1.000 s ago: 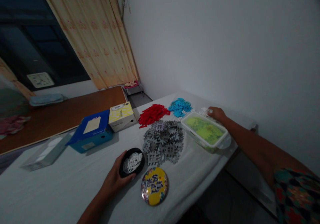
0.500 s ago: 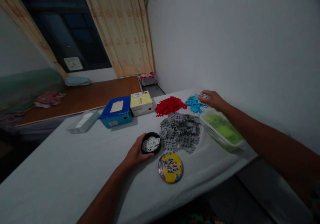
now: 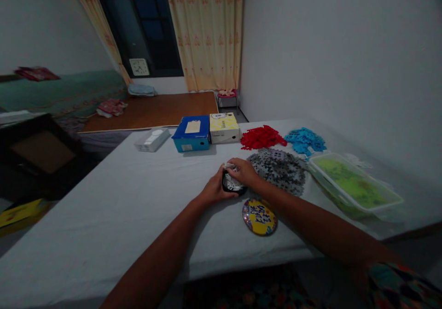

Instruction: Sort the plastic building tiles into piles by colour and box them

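A small round black tin with white puzzle pieces in it stands on the white table. My left hand curls round its left side. Over the tin's top my right hand is closed on white pieces. The tin's yellow printed lid lies flat just in front. Right of my hands lies a grey pile of pieces, with a red pile and a blue pile behind it.
A clear lidded tub of green pieces sits at the right near the table's edge. A blue box, a yellow-and-white box and a clear case line the far side. The wall runs along the right.
My right hand has come from the far right corner past the blue pile, back to the black tin, with white pieces in it. The view has swung to the left.
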{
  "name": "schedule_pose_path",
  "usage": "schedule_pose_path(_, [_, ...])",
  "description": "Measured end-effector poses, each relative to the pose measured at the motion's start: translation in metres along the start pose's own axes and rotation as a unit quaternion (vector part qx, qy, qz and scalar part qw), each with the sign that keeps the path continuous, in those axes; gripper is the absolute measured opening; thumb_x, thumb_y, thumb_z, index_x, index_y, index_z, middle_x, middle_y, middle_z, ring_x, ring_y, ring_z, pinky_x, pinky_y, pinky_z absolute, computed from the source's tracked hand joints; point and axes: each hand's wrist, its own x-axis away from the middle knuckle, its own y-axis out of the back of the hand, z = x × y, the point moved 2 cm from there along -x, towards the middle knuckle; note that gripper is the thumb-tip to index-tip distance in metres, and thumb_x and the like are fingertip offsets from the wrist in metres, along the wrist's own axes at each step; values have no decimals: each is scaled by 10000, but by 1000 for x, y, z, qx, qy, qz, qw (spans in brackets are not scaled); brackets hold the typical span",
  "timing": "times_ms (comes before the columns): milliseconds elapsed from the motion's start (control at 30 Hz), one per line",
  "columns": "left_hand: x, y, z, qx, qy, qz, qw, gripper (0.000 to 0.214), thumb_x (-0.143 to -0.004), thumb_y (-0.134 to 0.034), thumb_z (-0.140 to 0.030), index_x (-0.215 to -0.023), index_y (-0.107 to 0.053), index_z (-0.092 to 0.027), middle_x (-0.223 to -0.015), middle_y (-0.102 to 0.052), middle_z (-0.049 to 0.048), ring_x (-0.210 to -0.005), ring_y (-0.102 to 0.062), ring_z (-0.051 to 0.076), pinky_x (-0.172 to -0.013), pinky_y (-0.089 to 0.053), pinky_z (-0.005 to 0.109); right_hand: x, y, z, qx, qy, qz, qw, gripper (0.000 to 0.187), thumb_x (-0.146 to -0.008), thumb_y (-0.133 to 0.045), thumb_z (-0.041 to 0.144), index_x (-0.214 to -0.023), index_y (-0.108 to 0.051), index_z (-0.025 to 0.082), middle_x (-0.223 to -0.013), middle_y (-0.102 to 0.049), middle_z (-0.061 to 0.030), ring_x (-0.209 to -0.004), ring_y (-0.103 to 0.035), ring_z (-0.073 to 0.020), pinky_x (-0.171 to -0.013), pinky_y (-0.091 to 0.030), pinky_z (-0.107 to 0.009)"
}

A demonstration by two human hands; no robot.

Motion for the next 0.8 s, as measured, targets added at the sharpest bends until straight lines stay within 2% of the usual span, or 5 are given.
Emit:
schedule_pose_path(167, [0, 1, -3, 11, 13, 8, 1000, 1300, -557, -877, -408, -1565, -103, -133, -1506, -440, 213, -1368, -445, 347, -1132, -354, 499, 10, 20, -3, -60, 63, 143, 986, 417, -799, -602, 184, -1213, -659, 175, -1196, -695, -87, -1086, -638, -228, -965, -468, -362])
schedule_pose_path(300, [0, 3, -6, -4, 22, 2, 1000, 1278, -538, -881, -419, -1561, -171, -131, -1507, -440, 209, -1360, -455, 349, -1119, -381, 482, 16, 36, -6, -42, 43, 137, 989, 370, -827, -560, 134, -1163, -708, 179, -1168, -713, -78, -1083, -640, -228, -977, -459, -368])
schedule_pose_path(533, [-1, 2, 0, -47, 14, -4, 999, 1199, -539, -871, -435, -1522, -284, -79, -1523, -406, 236, -1392, -408, 369, -1158, -334, 488, 24, 25, 7, 74, 25, 119, 990, 244, -811, -663, 122, -1030, -756, 175, -1045, -732, -97, -999, -642, -232, -920, -459, -357])
schedule_pose_path(733, [1, 2, 2, -56, 10, -17, 998, 1100, -562, -854, -411, -1491, -351, -103, -1501, -448, 216, -1379, -431, 361, -1145, -355, 491, 29, 20, 32, 66, 107, 177, 976, 181, -824, -653, 105, -937, -761, 195, -954, -746, -56, -936, -660, -201, -908, -467, -342])
schedule_pose_path(800, [2, 4, 3, -61, 4, -18, 998, 1075, -583, -837, -434, -1485, -355, -99, -1499, -450, 218, -1379, -432, 358, -1143, -357, 489, 36, 33, 43, 65, 125, 145, 979, 192, -842, -640, 119, -983, -748, 193, -1011, -745, -63, -983, -656, -209, -944, -465, -369])
